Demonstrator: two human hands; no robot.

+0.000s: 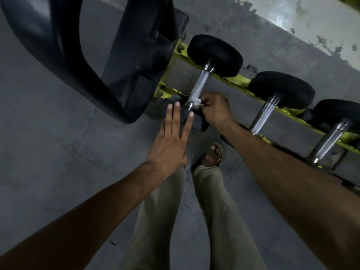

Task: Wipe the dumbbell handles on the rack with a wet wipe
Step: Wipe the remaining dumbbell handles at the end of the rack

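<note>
Starting at far left with a dark curved machine frame [64, 61], set close against the end of the yellow rack [236, 81]. Steadying the first dumbbell [214, 55] next with the left hand [172, 141], fingers straight and slightly spread, tips laid on the near black head [198, 124], probably to stop any rolling under the rub. Pinching a small bunched wet wipe [197, 102] in the right hand [216, 111], fingers curled tight, and pressing it to the near end of the first handle [199, 85], low by the collar, seemingly to work along the knurling from one end. Leaving, further right, the second handle [263, 117] and third handle [329, 141] bare on the rack, presumably next in line.
</note>
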